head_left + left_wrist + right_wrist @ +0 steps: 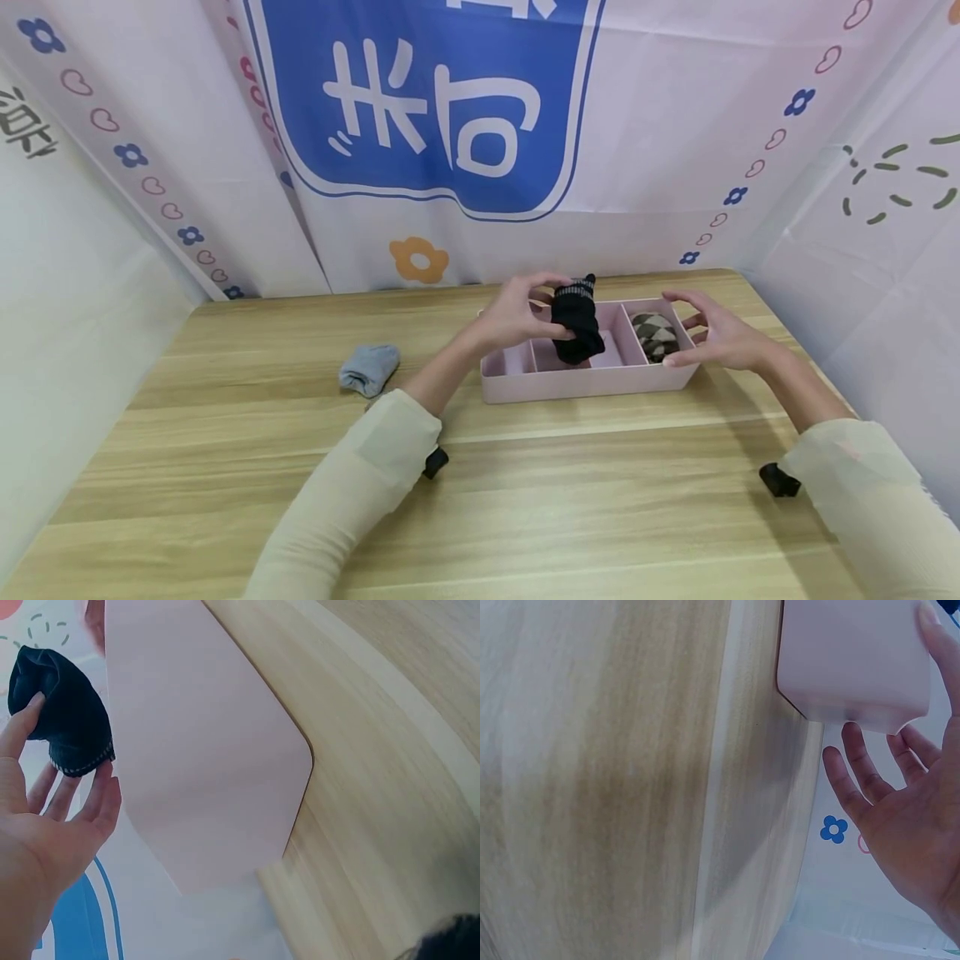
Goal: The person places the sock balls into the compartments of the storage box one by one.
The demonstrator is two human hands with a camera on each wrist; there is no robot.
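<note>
My left hand (pixel 517 312) holds a folded black sock (pixel 576 323) between thumb and fingers, over the middle of a pink divided box (pixel 585 385). A pale patterned band on the sock shows in the left wrist view, where the hand (pixel 52 825) grips it from below. My right hand (pixel 723 333) spans the box's right end, thumb at the front corner and a finger at the back corner. In the right wrist view the hand's (pixel 907 810) fingertips are right at the end wall. A brown-and-cream checked sock (pixel 655 336) lies in the rightmost compartment.
A folded grey-blue sock (pixel 369 369) lies on the wooden table (pixel 525 517) left of the box, with something small partly hidden behind the left sleeve. A printed white cloth (pixel 645 167) hangs along the table's back edge, and white walls flank both sides.
</note>
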